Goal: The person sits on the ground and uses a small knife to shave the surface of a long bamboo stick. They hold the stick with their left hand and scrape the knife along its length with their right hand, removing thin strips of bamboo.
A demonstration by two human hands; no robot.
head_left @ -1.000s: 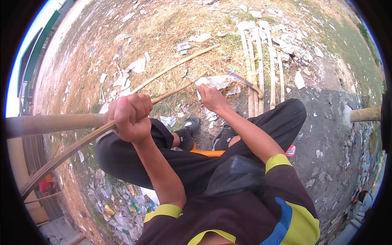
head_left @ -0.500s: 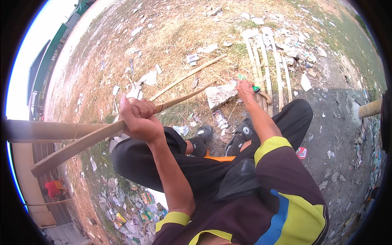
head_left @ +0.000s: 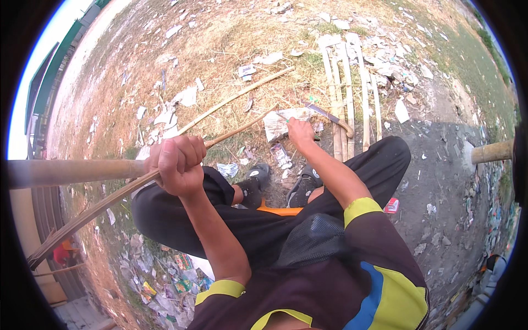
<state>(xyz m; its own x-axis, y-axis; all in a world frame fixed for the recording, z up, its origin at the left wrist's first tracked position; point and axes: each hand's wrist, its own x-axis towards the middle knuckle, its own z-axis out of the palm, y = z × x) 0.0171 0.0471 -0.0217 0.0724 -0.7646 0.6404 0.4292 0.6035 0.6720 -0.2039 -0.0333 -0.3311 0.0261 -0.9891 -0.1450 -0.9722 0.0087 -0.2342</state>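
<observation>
My left hand [head_left: 177, 165] is closed around a long split bamboo strip [head_left: 93, 212], which slants from the lower left up to a narrow tip at the centre. My right hand [head_left: 301, 133] is wrapped round a small green-handled knife; only a short, thin part of the knife [head_left: 282, 116] shows ahead of my fingers. Below that hand lies a pale, rough slab [head_left: 275, 127]. To its right, a long-bladed knife [head_left: 328, 116] with a curved wooden handle rests on the ground across bamboo strips.
Several pale bamboo strips [head_left: 350, 91] lie side by side at the upper right. Another strip [head_left: 236, 99] lies on dry grass. A thick bamboo pole [head_left: 77, 173] comes in from the left, and a second pole [head_left: 491, 153] from the right. Litter [head_left: 179, 280] covers the ground at the lower left.
My right hand has moved left, away from the wooden-handled knife to over the slab, bringing the green-handled knife along. The bamboo strip has turned slightly and shifted down-left in my left hand.
</observation>
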